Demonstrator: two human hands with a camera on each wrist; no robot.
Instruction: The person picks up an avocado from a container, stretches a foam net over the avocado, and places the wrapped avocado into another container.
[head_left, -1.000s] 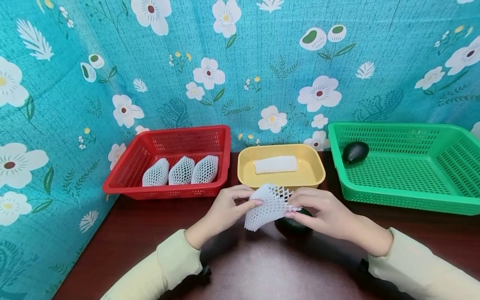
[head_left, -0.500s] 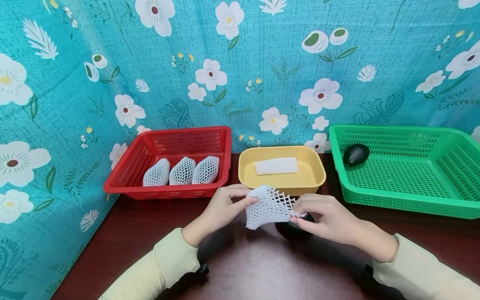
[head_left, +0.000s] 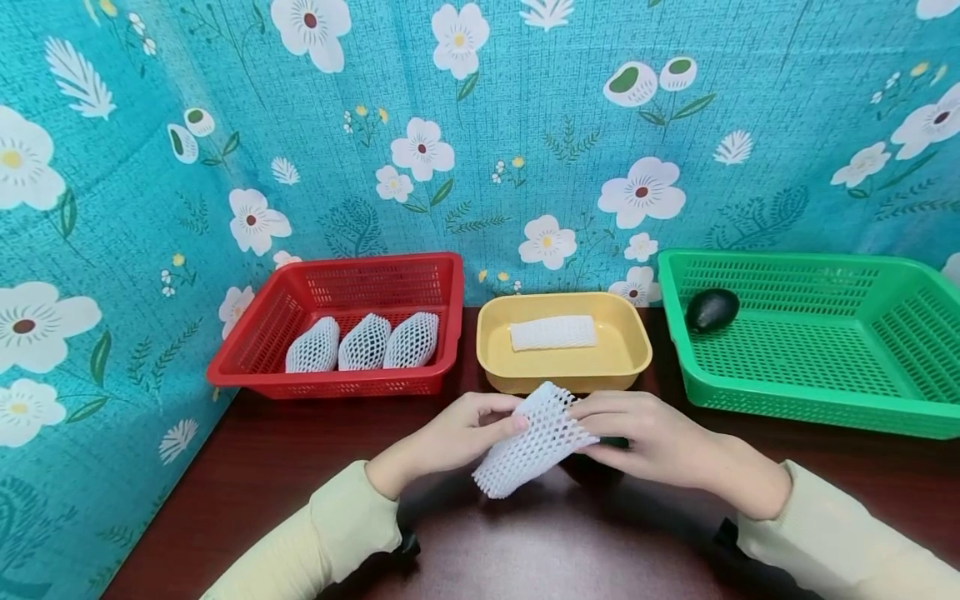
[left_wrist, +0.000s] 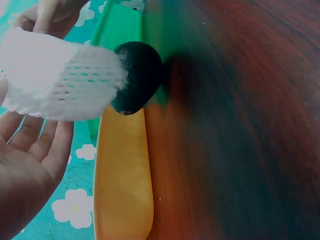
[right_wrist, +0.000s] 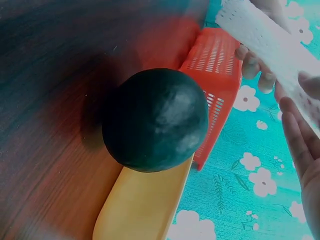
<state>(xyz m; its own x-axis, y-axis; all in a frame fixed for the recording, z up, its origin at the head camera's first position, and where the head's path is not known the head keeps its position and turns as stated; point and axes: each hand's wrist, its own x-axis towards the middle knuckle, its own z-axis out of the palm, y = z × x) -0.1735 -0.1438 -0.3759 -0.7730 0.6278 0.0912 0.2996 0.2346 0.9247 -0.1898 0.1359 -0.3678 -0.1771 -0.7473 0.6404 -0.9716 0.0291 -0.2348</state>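
Both hands hold a white foam fruit net point(head_left: 536, 446), flattened and slanting above the table. My left hand point(head_left: 450, 437) grips its left side, thumb on the near face and fingers behind. At the net's right end is my right hand point(head_left: 645, 437), its fingers at the mesh edge with the net between thumb and fingers in the right wrist view. A dark green avocado point(right_wrist: 155, 120) sits on the table below the hands, mostly hidden in the head view. The left wrist view shows the avocado point(left_wrist: 140, 77) overlapped by the net's end.
A red basket point(head_left: 442, 379) at the left holds three netted fruits point(head_left: 365, 343). Behind the hands, a yellow tray point(head_left: 491, 367) contains another flat foam net point(head_left: 553, 332). The green basket point(head_left: 795, 404) at right holds one dark avocado point(head_left: 712, 310). A flowered cloth hangs behind.
The foam net has tilted, its lower left end swinging down toward me. Both hands have shifted slightly; the right fingers have moved along the mesh edge. The avocado stays on the table.
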